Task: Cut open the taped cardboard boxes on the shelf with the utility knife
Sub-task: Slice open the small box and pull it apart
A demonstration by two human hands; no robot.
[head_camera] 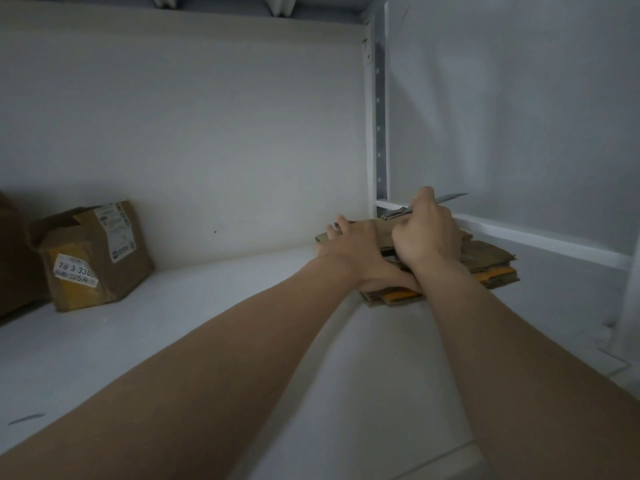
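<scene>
So the person has both bare arms reaching to the right end of a white shelf (207, 306), where a stack of flattened cardboard (491, 258) lies with its near corner sticking out past the shelf edge. There are orange bits showing between the brown layers.

The left hand (349, 247) lies on top of the stack, fingers stretched out toward the far left edge of it, pressing down rather than grabbing anything. Its thumb side is hidden behind the other wrist, so that part can't be made out.

The right hand (427, 233) is curled into a fist around the utility knife (448, 198). It's a slim metal one. The handle end pokes out on the left of the fist, just above the cardboard, and the blade sticks out the other side, pointing right and slightly up, clear of everything. It's a bit blurry.

Well apart from all this, over on the left of the same shelf, a brown cardboard box (93, 254) sits near the back wall. It's tilted a little, its top flaps look rumpled, and it has white shipping labels, one label (77, 273) reading something like "78-3-330". Just left of it, the edge of another brown box (10, 254) is mostly cut off. A white upright post (380, 116) with small holes stands at the shelf's back right corner.
</scene>
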